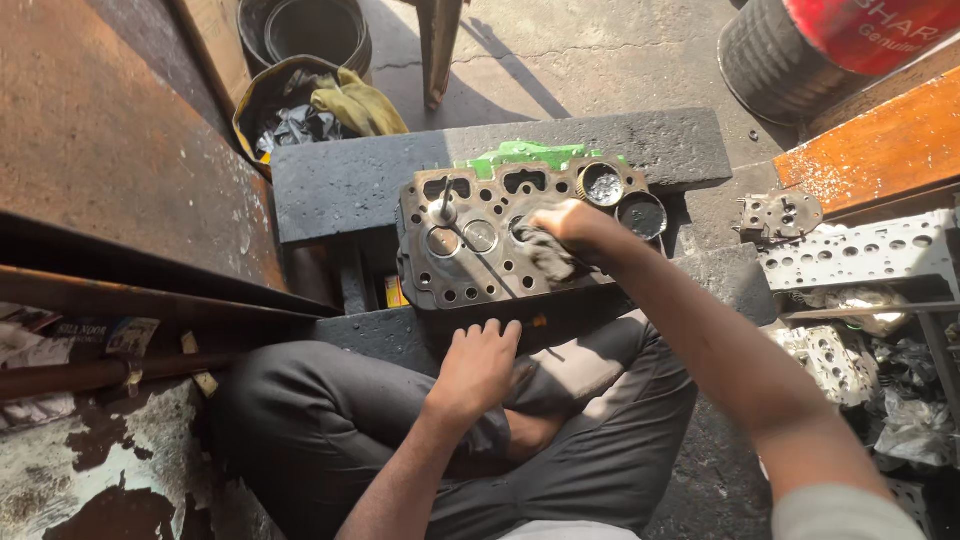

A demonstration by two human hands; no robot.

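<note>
A rusty brown cylinder head with many round holes lies flat across two dark blocks, in front of my crossed legs. My right hand presses a grey rag onto its upper face, right of two round valve faces. A valve stem sticks up near the head's left end. My left hand rests with fingers curled on the near edge of the front block, holding nothing. A green part shows behind the head.
Two small metal tins stand at the head's far right corner. A grey head gasket plate and other engine parts lie to the right. A bucket with yellow cloth is at back left, a tyre at back right.
</note>
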